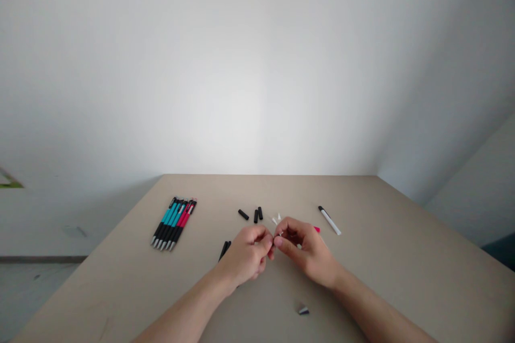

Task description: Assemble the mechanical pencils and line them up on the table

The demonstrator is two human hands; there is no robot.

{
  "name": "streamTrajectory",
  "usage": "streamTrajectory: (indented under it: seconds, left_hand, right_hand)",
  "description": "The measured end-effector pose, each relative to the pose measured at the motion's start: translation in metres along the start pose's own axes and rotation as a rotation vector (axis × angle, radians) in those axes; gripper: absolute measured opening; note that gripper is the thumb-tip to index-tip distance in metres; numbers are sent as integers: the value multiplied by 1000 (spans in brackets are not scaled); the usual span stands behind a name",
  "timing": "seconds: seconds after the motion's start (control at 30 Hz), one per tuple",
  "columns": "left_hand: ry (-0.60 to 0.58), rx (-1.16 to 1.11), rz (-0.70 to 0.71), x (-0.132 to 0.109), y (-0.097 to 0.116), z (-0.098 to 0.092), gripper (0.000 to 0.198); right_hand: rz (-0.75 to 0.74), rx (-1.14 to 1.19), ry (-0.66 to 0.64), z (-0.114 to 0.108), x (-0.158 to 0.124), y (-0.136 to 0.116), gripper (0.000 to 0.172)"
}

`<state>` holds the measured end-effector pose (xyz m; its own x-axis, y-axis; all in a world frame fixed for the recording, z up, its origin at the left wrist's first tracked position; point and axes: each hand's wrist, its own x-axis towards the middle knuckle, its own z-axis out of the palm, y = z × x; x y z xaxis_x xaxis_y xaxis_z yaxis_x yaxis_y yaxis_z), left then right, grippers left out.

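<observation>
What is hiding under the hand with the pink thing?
A pink piece pokes out from beneath the right hand, on the table. The rest of it is covered by the hand.

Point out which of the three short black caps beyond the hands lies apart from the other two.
The leftmost cap. It lies alone and slanted, while the other two caps sit close together side by side.

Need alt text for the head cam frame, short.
Two bare hands meet over a beige table, the left hand and right hand pinching a small pen part between their fingertips. A row of teal and red pens lies to the left; black pen pieces and a white pen lie beyond.
</observation>
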<state>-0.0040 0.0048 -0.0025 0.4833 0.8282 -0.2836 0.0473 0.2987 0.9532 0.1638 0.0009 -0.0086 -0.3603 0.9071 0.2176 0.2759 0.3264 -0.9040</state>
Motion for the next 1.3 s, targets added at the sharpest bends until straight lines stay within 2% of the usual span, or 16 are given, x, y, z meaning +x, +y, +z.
streamTrajectory:
  seconds: [0.1,0.2,0.3,0.5,0.67,0.87,1.07,1.17,1.3]
  left_hand:
    - [10,44,-2,2,-3,0,38]
    - [-6,-16,13,1,-2,1,34]
    - [-23,-66,36,0,0,2,31]
    - [-20,70,7,2,-3,0,36]
    - [-21,-17,-1,0,0,0,20]
    - [-31,215,8,-1,-2,0,38]
    - [-46,195,5,-1,-1,0,30]
    - [-56,329,78,-1,0,-1,34]
    - [-6,571,214,-6,5,-1,37]
  right_hand:
    - [-16,82,-37,0,0,-2,24]
    - [-18,106,-40,1,1,-2,23]
    - [1,47,1,1,1,1,25]
    - [-9,-42,-25,1,-1,4,31]
    - [-52,-106,-43,-3,-1,0,25]
    - [-46,-218,-86,-3,0,-2,35]
    - [-39,-190,-118,-3,0,-2,29]
    - [-58,-257,-125,-3,0,-2,34]
    - [-93,-317,-126,-3,1,-2,40]
